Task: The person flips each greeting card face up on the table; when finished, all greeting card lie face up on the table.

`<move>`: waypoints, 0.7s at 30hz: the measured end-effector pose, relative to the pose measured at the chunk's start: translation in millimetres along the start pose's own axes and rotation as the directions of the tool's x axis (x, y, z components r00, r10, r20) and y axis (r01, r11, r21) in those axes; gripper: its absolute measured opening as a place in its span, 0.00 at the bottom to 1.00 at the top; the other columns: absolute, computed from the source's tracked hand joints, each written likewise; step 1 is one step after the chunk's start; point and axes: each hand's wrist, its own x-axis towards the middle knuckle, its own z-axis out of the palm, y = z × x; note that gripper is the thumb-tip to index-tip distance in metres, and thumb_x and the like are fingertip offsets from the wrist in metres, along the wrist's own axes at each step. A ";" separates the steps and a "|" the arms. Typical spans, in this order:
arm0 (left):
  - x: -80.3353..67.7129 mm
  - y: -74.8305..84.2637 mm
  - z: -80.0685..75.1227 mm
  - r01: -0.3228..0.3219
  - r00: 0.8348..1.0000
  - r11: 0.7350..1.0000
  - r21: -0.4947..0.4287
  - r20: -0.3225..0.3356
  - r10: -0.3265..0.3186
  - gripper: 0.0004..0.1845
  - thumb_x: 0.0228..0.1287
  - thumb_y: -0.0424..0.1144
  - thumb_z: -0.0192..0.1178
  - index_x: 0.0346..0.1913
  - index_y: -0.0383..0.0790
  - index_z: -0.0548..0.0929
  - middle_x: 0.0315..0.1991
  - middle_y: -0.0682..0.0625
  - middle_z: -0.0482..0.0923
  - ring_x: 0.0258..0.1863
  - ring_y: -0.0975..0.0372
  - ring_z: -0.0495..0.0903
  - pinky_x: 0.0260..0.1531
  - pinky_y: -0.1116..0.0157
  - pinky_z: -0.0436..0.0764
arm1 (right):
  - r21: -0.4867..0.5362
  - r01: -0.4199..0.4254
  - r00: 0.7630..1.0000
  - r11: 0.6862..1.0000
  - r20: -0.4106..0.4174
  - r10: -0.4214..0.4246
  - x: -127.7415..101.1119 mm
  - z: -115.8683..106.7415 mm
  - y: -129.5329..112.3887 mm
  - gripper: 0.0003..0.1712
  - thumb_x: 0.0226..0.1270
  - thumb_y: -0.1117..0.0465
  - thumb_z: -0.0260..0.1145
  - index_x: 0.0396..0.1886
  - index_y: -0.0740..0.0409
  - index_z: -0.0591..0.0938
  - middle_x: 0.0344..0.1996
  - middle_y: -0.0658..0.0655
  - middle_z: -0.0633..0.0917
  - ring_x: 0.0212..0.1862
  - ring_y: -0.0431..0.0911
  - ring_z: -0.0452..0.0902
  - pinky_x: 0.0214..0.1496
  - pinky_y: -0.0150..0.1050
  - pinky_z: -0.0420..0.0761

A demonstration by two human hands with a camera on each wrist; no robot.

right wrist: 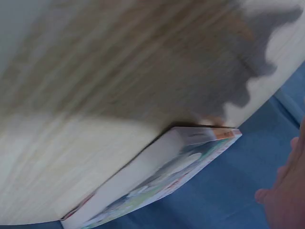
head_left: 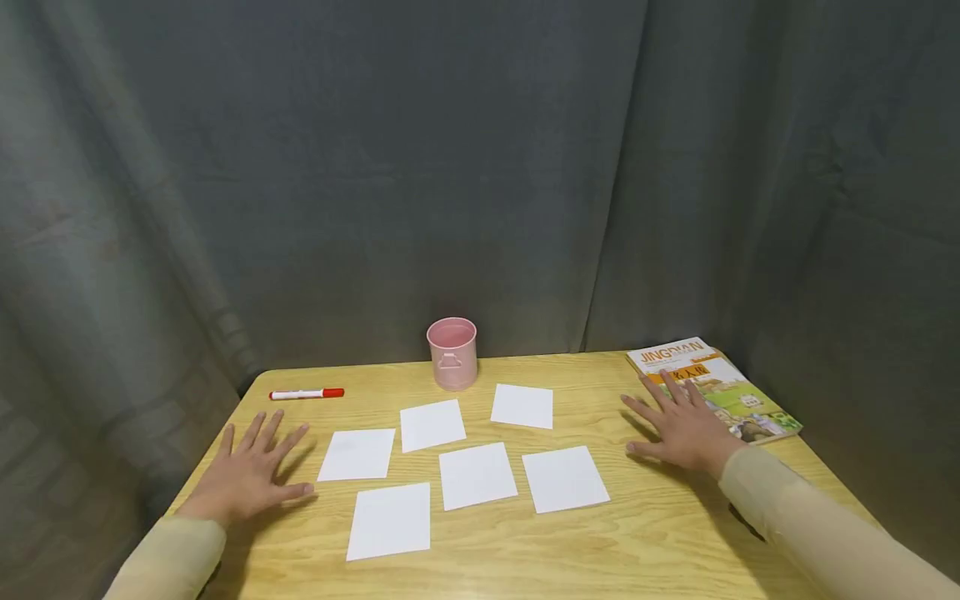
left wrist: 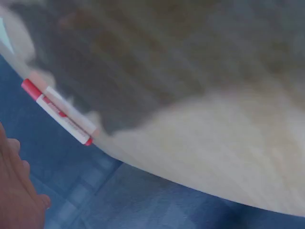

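My left hand point(head_left: 251, 468) is held palm down over the left part of the table, fingers spread and holding nothing. Just beyond its fingertips lies a red-capped white marker point(head_left: 306, 394), also seen in the left wrist view point(left wrist: 64, 114). To the right of that hand is a white paper square point(head_left: 357, 455). My right hand point(head_left: 684, 427), fingers also spread, holds nothing and overlaps the near left part of a colourful book point(head_left: 750, 402). In the right wrist view the book point(right wrist: 157, 174) shows its thick page edge, with part of the hand at the right border.
Several more white paper squares point(head_left: 388, 522) lie apart from each other across the middle of the wooden table point(head_left: 570, 554). A pink metal bucket point(head_left: 453, 358) with a small side handle stands at the back. Dark grey curtains point(head_left: 420, 167) hang behind and beside the table.
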 end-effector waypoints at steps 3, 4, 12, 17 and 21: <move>5.9 3.0 -5.7 -0.012 1.000 1.000 0.002 -0.020 0.012 0.52 0.59 0.75 0.61 0.78 0.45 0.67 0.79 0.30 0.51 0.77 0.32 0.47 0.70 0.29 0.35 | 0.026 -0.004 1.000 1.000 -0.001 0.004 5.4 -2.6 -2.5 0.48 0.66 0.26 0.62 0.77 0.49 0.72 0.78 0.71 0.58 0.77 0.74 0.46 0.70 0.77 0.49; 8.8 4.8 -8.1 -0.015 1.000 1.000 0.006 -0.025 0.015 0.52 0.59 0.75 0.60 0.78 0.45 0.67 0.79 0.30 0.50 0.77 0.32 0.47 0.70 0.29 0.35 | 0.037 -0.005 1.000 0.999 -0.005 0.005 8.0 -4.3 -3.9 0.48 0.66 0.26 0.62 0.77 0.49 0.71 0.78 0.71 0.57 0.77 0.74 0.45 0.70 0.77 0.48; 46.4 37.7 -26.7 -0.071 0.997 0.997 -0.016 -0.038 0.070 0.52 0.61 0.75 0.59 0.79 0.45 0.65 0.79 0.29 0.50 0.77 0.33 0.47 0.70 0.29 0.41 | 0.230 -0.033 0.999 0.973 -0.003 0.035 42.0 -14.9 -30.1 0.47 0.73 0.30 0.57 0.80 0.52 0.65 0.80 0.71 0.53 0.79 0.73 0.39 0.71 0.78 0.45; 80.1 71.5 -28.5 -0.181 0.980 0.983 -0.032 -0.094 0.177 0.50 0.60 0.73 0.62 0.79 0.47 0.66 0.79 0.31 0.53 0.78 0.36 0.50 0.71 0.31 0.46 | 0.345 -0.054 0.998 0.937 0.046 0.040 64.1 -19.6 -53.2 0.45 0.78 0.32 0.52 0.83 0.54 0.60 0.81 0.70 0.48 0.78 0.75 0.38 0.73 0.75 0.44; 111.7 108.1 -31.6 -0.248 0.966 0.969 -0.006 -0.076 0.247 0.51 0.61 0.74 0.60 0.81 0.51 0.63 0.81 0.35 0.51 0.80 0.40 0.48 0.74 0.36 0.45 | 0.440 -0.065 0.997 0.896 0.056 0.046 79.3 -19.2 -69.2 0.46 0.79 0.33 0.51 0.83 0.55 0.58 0.81 0.71 0.46 0.78 0.74 0.37 0.73 0.74 0.44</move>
